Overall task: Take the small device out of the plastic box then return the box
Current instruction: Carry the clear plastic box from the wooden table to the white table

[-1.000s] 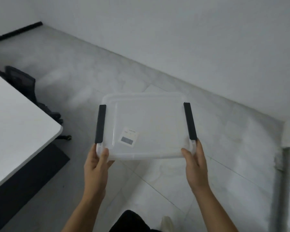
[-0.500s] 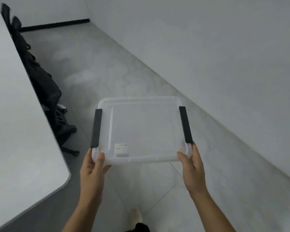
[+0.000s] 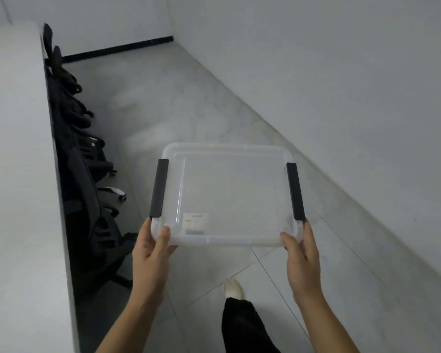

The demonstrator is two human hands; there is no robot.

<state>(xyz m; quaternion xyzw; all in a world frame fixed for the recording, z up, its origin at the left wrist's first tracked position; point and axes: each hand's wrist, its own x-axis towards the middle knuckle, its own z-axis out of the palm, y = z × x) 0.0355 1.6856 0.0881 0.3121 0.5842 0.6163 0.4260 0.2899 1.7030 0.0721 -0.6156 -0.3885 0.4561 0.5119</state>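
The plastic box (image 3: 229, 194) is carried in the air out in front of the person, level, lid on, above the tiled floor (image 3: 189, 103). Its long axis runs left to right, with a black latch (image 3: 159, 191) on the left end and another black latch (image 3: 295, 191) on the right end. The left hand (image 3: 152, 253) is closed on the near left corner, thumb on the lid and fingers under; the right hand (image 3: 302, 258) grips the near right corner the same way. Both hands sit at the near edge, so the box extends away from them, neither hand nearer than the other. No device shows through the cloudy lid (only a paper label (image 3: 195, 223) near the left hand), so I judge the box is on its way back. A long white table (image 3: 15, 174) runs along the left with dark chairs (image 3: 87, 179) tucked beside it; a wall (image 3: 341, 85) runs along the right. Where the box belongs isn't visible.
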